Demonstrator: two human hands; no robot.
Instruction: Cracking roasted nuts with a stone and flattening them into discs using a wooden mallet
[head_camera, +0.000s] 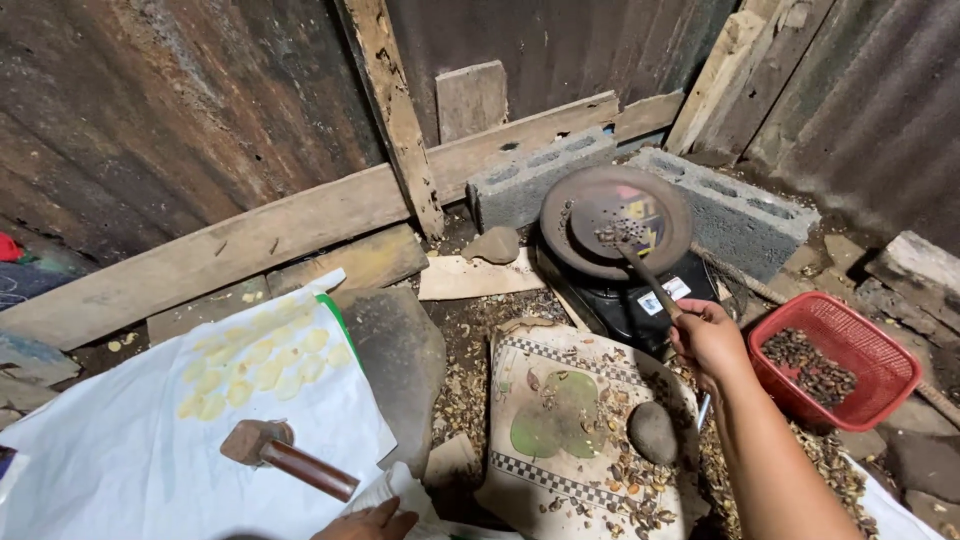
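Note:
My right hand grips the handle of a long spatula whose tip rests among small dark seeds on a round, rusty flat pan. The pan sits on a black stove. My left hand is low at the bottom edge, fingers resting on a white cloth, near a hammer with a brown wooden handle. A smooth grey stone lies on a patterned tile littered with shell bits.
A red plastic basket with dark seeds stands at the right. Two grey concrete blocks back the stove. Pale yellow flat pieces lie on the white cloth. Wooden planks and corrugated metal walls close the back.

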